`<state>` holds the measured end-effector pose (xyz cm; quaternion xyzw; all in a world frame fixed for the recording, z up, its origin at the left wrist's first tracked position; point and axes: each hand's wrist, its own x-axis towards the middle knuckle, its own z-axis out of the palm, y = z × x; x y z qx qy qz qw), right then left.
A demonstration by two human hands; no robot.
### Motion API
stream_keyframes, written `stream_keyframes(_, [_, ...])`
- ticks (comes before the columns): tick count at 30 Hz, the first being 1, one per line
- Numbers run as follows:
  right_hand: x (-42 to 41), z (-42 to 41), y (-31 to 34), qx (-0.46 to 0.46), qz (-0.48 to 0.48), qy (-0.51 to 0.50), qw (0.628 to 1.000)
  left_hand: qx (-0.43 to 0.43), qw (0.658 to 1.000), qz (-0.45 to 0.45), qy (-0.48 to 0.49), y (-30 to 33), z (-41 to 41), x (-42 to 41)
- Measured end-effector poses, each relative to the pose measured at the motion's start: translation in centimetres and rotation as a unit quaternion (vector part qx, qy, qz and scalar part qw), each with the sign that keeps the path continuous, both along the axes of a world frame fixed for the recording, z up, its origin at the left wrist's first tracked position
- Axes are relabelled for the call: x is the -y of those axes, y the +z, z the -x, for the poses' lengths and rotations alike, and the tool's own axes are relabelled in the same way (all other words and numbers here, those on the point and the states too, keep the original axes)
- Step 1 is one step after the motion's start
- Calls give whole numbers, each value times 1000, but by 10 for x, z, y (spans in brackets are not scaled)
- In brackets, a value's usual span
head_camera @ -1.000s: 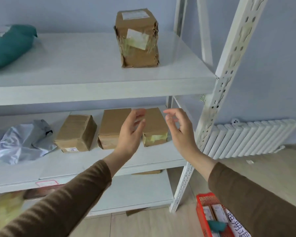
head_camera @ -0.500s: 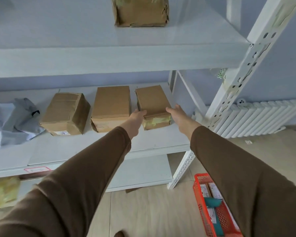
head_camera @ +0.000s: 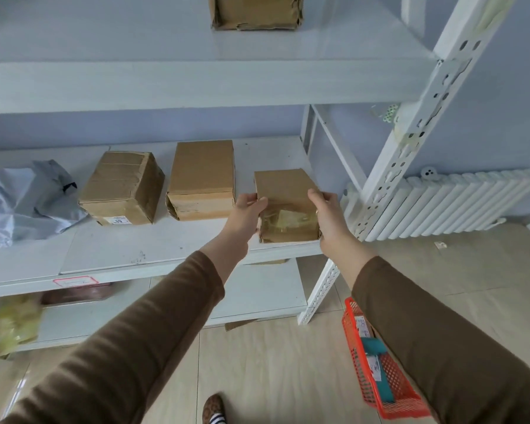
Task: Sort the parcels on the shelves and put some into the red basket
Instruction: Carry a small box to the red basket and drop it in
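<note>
A small brown cardboard parcel (head_camera: pixel 283 194) with yellowed tape on its front sits at the front right edge of the middle shelf (head_camera: pixel 153 255). My left hand (head_camera: pixel 249 209) grips its left side and my right hand (head_camera: pixel 326 214) grips its right side. Two more cardboard parcels (head_camera: pixel 121 186) (head_camera: pixel 202 175) stand to its left on the same shelf. The red basket (head_camera: pixel 377 362) is on the floor at lower right, partly hidden by my right sleeve, with a teal parcel and labelled parcels inside.
A grey plastic mailer (head_camera: pixel 19 200) lies at the shelf's left end. A taped box (head_camera: pixel 254 12) stands on the upper shelf. The white shelf upright (head_camera: pixel 410 127) rises at right, a radiator (head_camera: pixel 459 203) behind it. A yellow bag (head_camera: pixel 11 325) lies on the lower shelf.
Both hands reached in from open air, closed on the small parcel's sides, and pulled it forward to the shelf's front edge, away from the neighbouring box.
</note>
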<state>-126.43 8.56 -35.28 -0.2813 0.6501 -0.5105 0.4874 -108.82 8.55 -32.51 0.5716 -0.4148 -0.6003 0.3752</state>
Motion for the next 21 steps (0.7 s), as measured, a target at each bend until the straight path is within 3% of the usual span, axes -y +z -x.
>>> stream_keyframes(3, [-32, -2, 13, 42, 7, 4, 999, 0, 999, 49, 10, 15, -9, -33])
stream_keyframes(7, [-77, -12, 27, 97, 38, 14, 994, -66, 995, 68, 7, 28, -26, -68])
stream_keyframes(11, [-114, -24, 38, 71, 144, 21, 987, -135, 988, 66, 22, 30, -44, -91])
stream_keyframes(14, [-145, -41, 49, -73, 243, 72, 965, -143, 988, 48, 46, 23, -55, -104])
stream_keyframes(18, [-162, -62, 48, -370, 349, 104, 855, -198, 979, 9, 48, 16, -62, -117])
stream_keyframes(21, [-166, -71, 52, -446, 376, 124, 803, -218, 975, 12, 32, 13, -65, -124])
